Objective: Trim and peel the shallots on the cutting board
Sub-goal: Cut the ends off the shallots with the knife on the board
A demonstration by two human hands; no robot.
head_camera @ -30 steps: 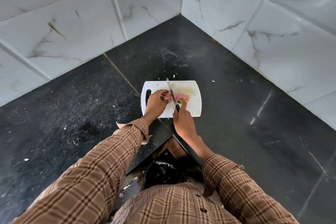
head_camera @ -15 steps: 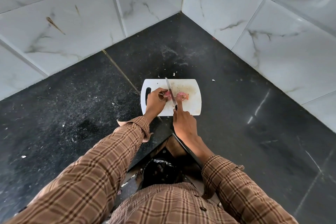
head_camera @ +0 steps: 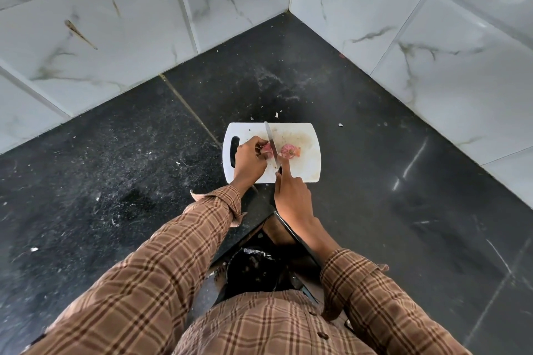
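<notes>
A white cutting board point(head_camera: 305, 170) lies on the black counter in a tiled corner. My left hand point(head_camera: 248, 160) pinches a pink shallot point(head_camera: 267, 150) at the board's left side. My right hand point(head_camera: 291, 196) grips a knife point(head_camera: 271, 141) by its handle, forefinger laid along the spine, with the blade standing on the right edge of that shallot. A second shallot point(head_camera: 289, 150) with loose skin lies just right of the blade, free of both hands.
White marble-look wall tiles point(head_camera: 403, 23) close in behind and to the right of the board. Small white scraps point(head_camera: 277, 115) lie on the counter behind the board. A dark bin with a black liner point(head_camera: 253, 265) sits below the counter edge near my body.
The two shallots were pressed together at the blade; now the right one lies apart, further right. My left hand has drawn its shallot slightly left.
</notes>
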